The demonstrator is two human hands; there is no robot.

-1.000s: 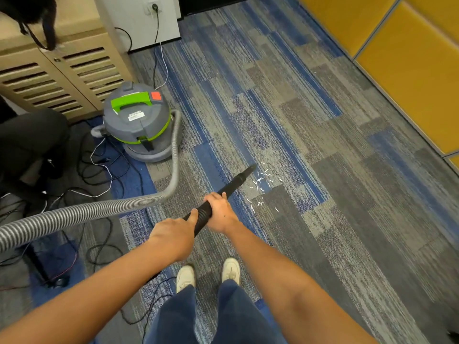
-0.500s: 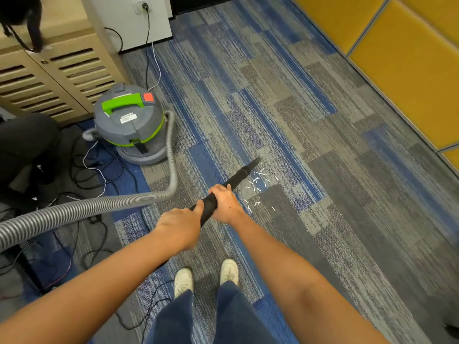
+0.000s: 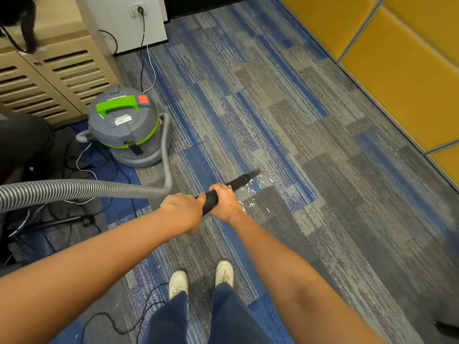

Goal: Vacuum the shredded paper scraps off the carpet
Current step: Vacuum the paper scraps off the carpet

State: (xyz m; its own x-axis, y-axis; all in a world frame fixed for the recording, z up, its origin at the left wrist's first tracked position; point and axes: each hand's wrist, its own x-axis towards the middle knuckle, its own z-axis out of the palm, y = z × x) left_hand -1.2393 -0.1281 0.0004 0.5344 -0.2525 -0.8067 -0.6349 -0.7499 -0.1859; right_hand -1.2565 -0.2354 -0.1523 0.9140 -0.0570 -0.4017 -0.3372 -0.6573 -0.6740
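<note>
Scraps (image 3: 253, 189) lie on the carpet (image 3: 323, 194), just right of the tube (image 3: 236, 182), by its tip and by the right hand (image 3: 224, 201). Some could get missed if the tip slides past them on the left. A few bits sit back by the hand, behind the tip. The hose (image 3: 74, 189) bends hard near the vacuum (image 3: 124, 125). A strong pull could tip the vacuum over or catch the wires (image 3: 82, 166) on the floor at the left. The tube is long and thin. It runs from the hands, near and left, to its tip, far and right, and points down at the carpet. Both hands grip it. The left hand (image 3: 182, 209) is nearer, and the right hand is farther along.
</note>
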